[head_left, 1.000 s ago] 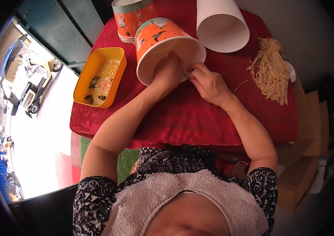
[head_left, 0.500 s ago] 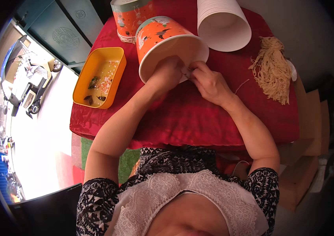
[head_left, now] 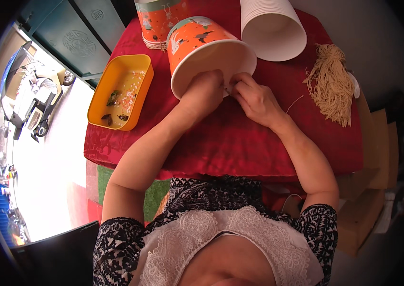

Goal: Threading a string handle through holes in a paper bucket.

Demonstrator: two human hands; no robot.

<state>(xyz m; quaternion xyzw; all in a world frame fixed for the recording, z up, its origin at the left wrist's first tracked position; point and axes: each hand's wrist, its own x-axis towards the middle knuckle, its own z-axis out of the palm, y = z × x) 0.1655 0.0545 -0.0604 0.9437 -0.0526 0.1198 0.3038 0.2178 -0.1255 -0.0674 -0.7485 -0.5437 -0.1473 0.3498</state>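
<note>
Head view: an orange printed bucket [head_left: 211, 55] sits tilted over the red-draped tabletop [head_left: 230, 148], mouth toward the person, probably so both hands can reach its lower rim. The left hand [head_left: 205, 90] reaches inside the mouth, fingers curled; the right hand [head_left: 254, 97] bunches its fingers at the rim beside it. Whether either set of fingertips closes on anything cannot be told, since the knuckles block the view. A second orange bucket [head_left: 164, 21] stands behind, nested white buckets [head_left: 273, 35] lie to the right, then a tan cord bundle [head_left: 330, 86]; a yellow tray [head_left: 139, 100] flanks the left.
</note>
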